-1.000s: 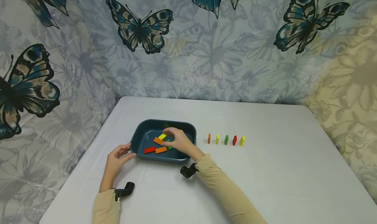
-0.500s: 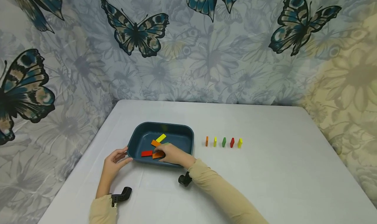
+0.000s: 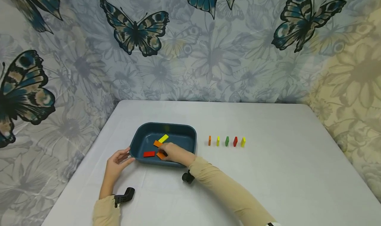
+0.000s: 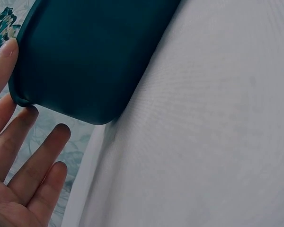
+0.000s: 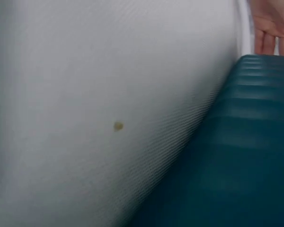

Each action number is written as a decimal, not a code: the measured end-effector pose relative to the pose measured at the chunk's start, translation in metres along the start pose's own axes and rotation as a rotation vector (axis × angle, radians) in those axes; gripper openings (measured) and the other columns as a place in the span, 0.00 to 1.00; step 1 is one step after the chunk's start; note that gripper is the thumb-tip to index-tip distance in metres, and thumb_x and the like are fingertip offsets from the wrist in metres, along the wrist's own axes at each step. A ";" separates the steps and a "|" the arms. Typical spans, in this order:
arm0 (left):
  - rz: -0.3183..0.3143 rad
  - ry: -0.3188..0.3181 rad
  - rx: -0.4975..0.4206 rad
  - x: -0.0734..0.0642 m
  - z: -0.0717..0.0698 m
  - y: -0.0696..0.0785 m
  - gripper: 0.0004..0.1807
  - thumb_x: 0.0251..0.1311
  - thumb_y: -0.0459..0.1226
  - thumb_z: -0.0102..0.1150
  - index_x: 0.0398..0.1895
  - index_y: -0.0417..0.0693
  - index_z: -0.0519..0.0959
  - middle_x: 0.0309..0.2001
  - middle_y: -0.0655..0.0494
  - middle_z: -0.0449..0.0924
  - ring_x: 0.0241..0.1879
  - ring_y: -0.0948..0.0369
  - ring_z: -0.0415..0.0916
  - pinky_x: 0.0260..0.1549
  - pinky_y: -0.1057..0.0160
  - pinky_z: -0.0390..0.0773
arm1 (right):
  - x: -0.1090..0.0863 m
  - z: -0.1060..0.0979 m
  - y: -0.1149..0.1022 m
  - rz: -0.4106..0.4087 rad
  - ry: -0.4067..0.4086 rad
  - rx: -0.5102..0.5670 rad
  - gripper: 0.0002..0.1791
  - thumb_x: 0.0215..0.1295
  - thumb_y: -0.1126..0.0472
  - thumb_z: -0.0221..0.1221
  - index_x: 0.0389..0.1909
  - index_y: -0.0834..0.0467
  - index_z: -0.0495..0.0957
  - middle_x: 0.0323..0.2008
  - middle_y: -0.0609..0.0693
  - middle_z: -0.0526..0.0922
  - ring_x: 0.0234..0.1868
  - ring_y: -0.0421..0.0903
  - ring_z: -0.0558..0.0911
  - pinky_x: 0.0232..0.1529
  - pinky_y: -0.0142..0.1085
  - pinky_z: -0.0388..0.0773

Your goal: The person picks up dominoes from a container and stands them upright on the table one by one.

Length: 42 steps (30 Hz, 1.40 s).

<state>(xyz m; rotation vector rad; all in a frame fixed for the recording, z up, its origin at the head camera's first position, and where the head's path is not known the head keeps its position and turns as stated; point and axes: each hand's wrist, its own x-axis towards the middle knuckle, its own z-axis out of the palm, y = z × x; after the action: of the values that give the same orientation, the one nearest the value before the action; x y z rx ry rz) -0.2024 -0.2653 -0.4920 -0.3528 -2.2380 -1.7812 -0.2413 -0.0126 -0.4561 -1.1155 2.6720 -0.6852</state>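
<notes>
My right hand (image 3: 175, 153) reaches down into a dark blue tray (image 3: 190, 130), with thumb and fingertips curled about an orange domino block (image 3: 161, 156). Beside it in the tray lie a red block (image 3: 149, 154), another orange block (image 3: 157, 143) and a yellow block (image 3: 163, 138). At the tray's left front corner, my left hand (image 3: 117, 161) rests its thumb and fingertips against the rim. The left wrist view shows these fingers (image 4: 47, 151) fairly straight, some of them apart from the tray wall. In the right wrist view, the right hand's fingers are out of sight.
Right of the tray, several small blocks stand upright in a spaced row on the white table: orange (image 3: 209, 140), yellow (image 3: 218, 141), green (image 3: 227, 141), red (image 3: 235, 141) and yellow (image 3: 243, 142). Butterfly-patterned cloth (image 3: 208, 70) hangs behind the table.
My right hand has moved down and towards the tray's front, onto the orange block, which has turned at an angle. The green block in the tray is now hidden. My left hand stays at the rim.
</notes>
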 end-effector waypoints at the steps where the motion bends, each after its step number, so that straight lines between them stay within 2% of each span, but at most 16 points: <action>1: 0.001 0.001 0.000 0.000 0.000 0.000 0.19 0.43 0.23 0.65 0.42 0.28 0.74 0.47 0.52 0.76 0.41 0.68 0.75 0.43 0.69 0.74 | 0.001 0.000 0.000 -0.004 -0.003 -0.018 0.12 0.55 0.65 0.62 0.41 0.61 0.77 0.35 0.49 0.77 0.35 0.39 0.75 0.37 0.20 0.71; 8: 0.005 -0.001 -0.008 -0.002 -0.001 -0.001 0.19 0.42 0.21 0.64 0.41 0.26 0.74 0.47 0.54 0.77 0.41 0.67 0.75 0.42 0.70 0.74 | 0.001 0.002 -0.002 0.021 -0.030 -0.048 0.14 0.54 0.68 0.62 0.43 0.61 0.77 0.38 0.50 0.78 0.39 0.41 0.75 0.39 0.21 0.71; 10: 0.004 -0.004 -0.010 -0.001 0.000 0.000 0.19 0.42 0.21 0.64 0.42 0.27 0.74 0.47 0.53 0.77 0.41 0.67 0.75 0.42 0.70 0.74 | 0.001 0.000 -0.002 0.018 -0.026 -0.063 0.14 0.53 0.68 0.62 0.42 0.62 0.77 0.37 0.50 0.79 0.36 0.40 0.75 0.37 0.21 0.71; 16: 0.010 -0.002 0.005 0.002 0.003 0.023 0.18 0.42 0.18 0.63 0.41 0.24 0.73 0.47 0.34 0.72 0.41 0.68 0.75 0.43 0.66 0.75 | 0.004 -0.004 -0.001 0.032 -0.037 -0.046 0.17 0.52 0.67 0.64 0.44 0.62 0.77 0.32 0.49 0.78 0.30 0.39 0.74 0.31 0.21 0.71; 19: 0.008 0.004 0.013 0.000 0.002 0.027 0.18 0.42 0.18 0.62 0.40 0.24 0.73 0.47 0.32 0.72 0.40 0.68 0.75 0.42 0.67 0.75 | 0.006 -0.003 0.001 0.040 -0.016 0.043 0.20 0.51 0.67 0.64 0.47 0.64 0.76 0.30 0.47 0.77 0.28 0.37 0.73 0.30 0.20 0.71; 23: 0.001 0.009 0.019 -0.001 0.002 0.027 0.17 0.41 0.18 0.63 0.39 0.24 0.74 0.47 0.32 0.71 0.40 0.67 0.75 0.42 0.67 0.75 | 0.006 -0.006 0.005 0.062 0.061 0.262 0.24 0.50 0.69 0.63 0.50 0.67 0.73 0.29 0.47 0.75 0.29 0.38 0.73 0.31 0.21 0.72; 26: -0.002 -0.005 0.022 0.000 0.002 0.027 0.17 0.42 0.19 0.63 0.39 0.25 0.74 0.48 0.31 0.71 0.40 0.66 0.75 0.43 0.66 0.75 | 0.003 -0.012 0.008 0.073 0.130 0.389 0.23 0.48 0.70 0.62 0.49 0.69 0.73 0.28 0.49 0.75 0.29 0.40 0.74 0.33 0.24 0.74; 29: -0.004 -0.018 0.029 0.003 0.003 0.026 0.18 0.42 0.21 0.64 0.40 0.26 0.74 0.48 0.31 0.71 0.41 0.67 0.75 0.43 0.66 0.74 | -0.001 -0.018 0.013 0.078 0.167 0.450 0.21 0.47 0.71 0.61 0.46 0.69 0.74 0.28 0.49 0.75 0.29 0.41 0.75 0.33 0.25 0.75; 33: -0.010 -0.016 0.045 0.003 0.003 0.026 0.18 0.42 0.21 0.65 0.40 0.27 0.75 0.48 0.32 0.71 0.40 0.68 0.75 0.43 0.66 0.74 | -0.007 -0.023 0.019 0.078 0.175 0.492 0.16 0.47 0.71 0.62 0.40 0.69 0.76 0.28 0.49 0.75 0.29 0.41 0.75 0.33 0.26 0.76; 37: -0.006 -0.015 0.046 0.003 0.002 0.025 0.18 0.42 0.21 0.65 0.40 0.27 0.75 0.48 0.33 0.72 0.40 0.67 0.75 0.43 0.63 0.74 | -0.015 -0.027 0.021 0.084 0.197 0.540 0.13 0.47 0.72 0.61 0.36 0.66 0.74 0.29 0.50 0.74 0.29 0.41 0.74 0.33 0.27 0.76; 42: 0.000 -0.016 0.048 0.003 0.001 0.025 0.19 0.42 0.21 0.65 0.41 0.27 0.75 0.48 0.33 0.71 0.41 0.65 0.75 0.43 0.61 0.74 | -0.030 -0.046 0.010 0.053 0.241 0.668 0.12 0.49 0.76 0.57 0.37 0.70 0.69 0.31 0.61 0.73 0.32 0.52 0.74 0.34 0.33 0.76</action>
<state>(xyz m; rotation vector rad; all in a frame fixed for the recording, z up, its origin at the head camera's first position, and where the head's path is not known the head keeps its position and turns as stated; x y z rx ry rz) -0.1964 -0.2587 -0.4685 -0.3589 -2.2877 -1.7269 -0.2411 0.0311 -0.4207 -0.8058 2.3151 -1.6250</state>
